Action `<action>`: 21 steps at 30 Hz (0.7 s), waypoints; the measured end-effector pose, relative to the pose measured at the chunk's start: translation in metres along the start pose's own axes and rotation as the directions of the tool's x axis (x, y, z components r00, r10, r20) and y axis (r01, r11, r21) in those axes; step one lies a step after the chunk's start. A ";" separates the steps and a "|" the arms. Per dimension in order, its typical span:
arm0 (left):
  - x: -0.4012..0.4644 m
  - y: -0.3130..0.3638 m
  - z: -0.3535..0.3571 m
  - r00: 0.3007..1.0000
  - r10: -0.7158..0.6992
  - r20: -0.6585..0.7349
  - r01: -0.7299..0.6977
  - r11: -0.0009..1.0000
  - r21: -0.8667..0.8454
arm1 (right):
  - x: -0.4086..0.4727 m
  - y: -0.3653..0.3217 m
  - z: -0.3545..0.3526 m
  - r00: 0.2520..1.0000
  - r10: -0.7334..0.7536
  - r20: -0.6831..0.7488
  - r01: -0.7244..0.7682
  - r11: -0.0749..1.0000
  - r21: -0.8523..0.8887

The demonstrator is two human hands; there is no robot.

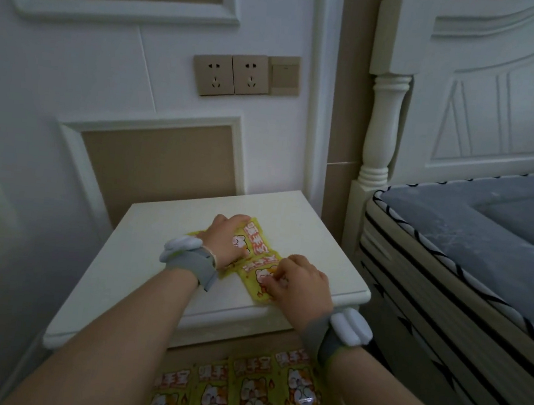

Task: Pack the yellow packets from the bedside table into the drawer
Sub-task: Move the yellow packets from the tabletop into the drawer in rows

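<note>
A: Nearest us, what lies below the table edge?

B: The open drawer (272, 394), pulled toward us. Yellow packets (255, 395) with a cartoon animal print lie flat in it, side by side in a row, more beneath them at the bottom edge.

A: And the surface above?

B: White bedside table (152, 276), smooth top, rounded front lip. Two more yellow packets on it, near its middle, toward the right. The near packet (256, 275) sits by the front edge; the far packet (257, 234) lies just behind, touching or overlapping it. I cannot tell which.

A: Hands?

B: Both forearms reach in from the near side, each with a grey wristband carrying a white pod. Right hand (296, 283) rests on the near packet, fingers curled down and pinching at its surface. Left hand (225, 239) lies over the far packet, fingers bent round its far edge, gripping it. The hands sit close, not touching.

A: Room beyond?

B: To the right, a mattress (471, 256) with grey top and striped side, then a carved white headboard (501, 95) and turned post. On the far wall, white panelling with beige insets, and a beige outlet plate (246, 74) with two sockets and a switch.
</note>
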State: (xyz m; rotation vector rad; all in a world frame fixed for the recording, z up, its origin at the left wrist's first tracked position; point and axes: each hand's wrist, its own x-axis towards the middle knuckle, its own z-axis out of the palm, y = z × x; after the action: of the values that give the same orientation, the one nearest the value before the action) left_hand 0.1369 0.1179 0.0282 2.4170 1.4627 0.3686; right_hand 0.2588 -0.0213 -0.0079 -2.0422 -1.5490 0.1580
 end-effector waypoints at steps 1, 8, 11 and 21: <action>-0.004 -0.002 -0.004 1.000 0.004 -0.005 -0.004 0.999 -0.033 | 0.000 -0.002 0.000 1.000 0.020 0.008 -0.021 0.999 0.047; -0.068 -0.020 -0.027 0.973 -0.137 -0.185 0.035 0.882 -0.470 | 0.003 -0.005 -0.012 0.987 0.092 0.130 -0.124 0.956 0.267; -0.102 -0.031 -0.032 0.952 -0.247 -0.180 0.078 0.767 -0.637 | 0.001 -0.006 -0.020 0.971 0.145 0.192 -0.204 0.917 0.341; -0.188 -0.052 -0.015 0.937 -0.321 -0.137 0.072 0.561 -0.824 | -0.031 -0.024 -0.024 0.966 0.144 0.214 -0.246 0.762 0.599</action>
State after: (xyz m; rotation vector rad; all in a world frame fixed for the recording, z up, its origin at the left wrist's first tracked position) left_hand 0.0041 -0.0252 0.0099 1.4607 1.2328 1.0891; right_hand 0.2387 -0.0543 0.0171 -1.6615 -1.1409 0.8209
